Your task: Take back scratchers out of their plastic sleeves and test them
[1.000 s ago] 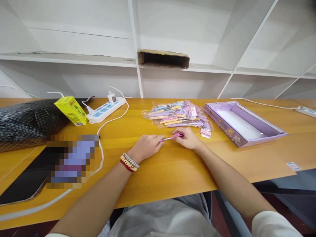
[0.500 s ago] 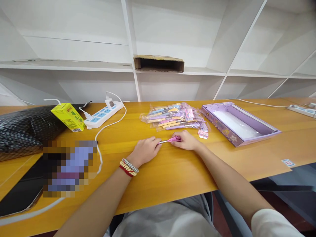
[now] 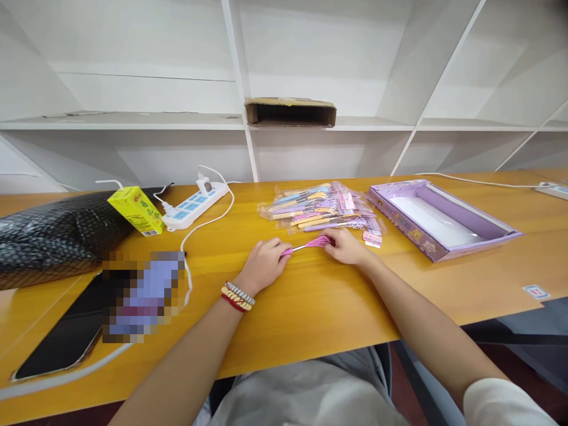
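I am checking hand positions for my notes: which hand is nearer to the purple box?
Right. The right hand, touching a pink tool, is left of the purple box and apart from it; the left hand, holding the handle, is farther left.

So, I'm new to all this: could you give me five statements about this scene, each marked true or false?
1. The left hand holds the handle of a pink tool. True.
2. The right hand is inside the purple box. False: the right hand is at the pink tool's pronged end, apart from the purple box.
3. A straw sticks out of the yellow carton. True.
4. The cardboard box is on the desk. False: the cardboard box is on the white shelf.
5. White plugs are in the power strip. True.
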`<state>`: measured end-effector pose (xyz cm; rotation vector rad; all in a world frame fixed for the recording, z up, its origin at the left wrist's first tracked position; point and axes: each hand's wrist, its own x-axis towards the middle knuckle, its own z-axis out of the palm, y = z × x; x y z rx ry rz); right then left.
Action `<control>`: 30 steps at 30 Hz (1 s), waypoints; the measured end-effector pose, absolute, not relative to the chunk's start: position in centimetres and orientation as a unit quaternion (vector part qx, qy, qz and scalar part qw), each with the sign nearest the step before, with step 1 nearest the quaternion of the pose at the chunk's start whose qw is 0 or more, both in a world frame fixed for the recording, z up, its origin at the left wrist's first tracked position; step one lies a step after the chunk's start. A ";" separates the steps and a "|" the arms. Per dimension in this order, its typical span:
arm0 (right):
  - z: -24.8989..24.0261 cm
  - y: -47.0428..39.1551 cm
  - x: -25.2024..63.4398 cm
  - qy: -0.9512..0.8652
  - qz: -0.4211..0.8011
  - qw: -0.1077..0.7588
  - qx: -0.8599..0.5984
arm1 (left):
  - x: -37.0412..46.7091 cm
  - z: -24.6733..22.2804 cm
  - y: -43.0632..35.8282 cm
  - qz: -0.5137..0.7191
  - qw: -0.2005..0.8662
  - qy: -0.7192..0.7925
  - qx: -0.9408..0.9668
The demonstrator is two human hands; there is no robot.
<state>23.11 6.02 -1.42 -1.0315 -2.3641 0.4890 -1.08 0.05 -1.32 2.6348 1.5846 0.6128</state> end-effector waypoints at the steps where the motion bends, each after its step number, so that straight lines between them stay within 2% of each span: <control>1: -1.4 6.1 23.2 -0.869 0.177 0.259 -0.382 | -1.1 -1.3 0.0 0.197 0.008 0.507 0.839; 13: -1.6 6.2 23.0 -0.857 0.183 0.264 -0.403 | -1.2 -1.0 0.2 0.184 0.049 0.535 0.823; 30: -1.8 6.1 23.0 -0.863 0.206 0.209 -0.410 | -1.3 -1.2 0.1 0.182 0.049 0.521 0.832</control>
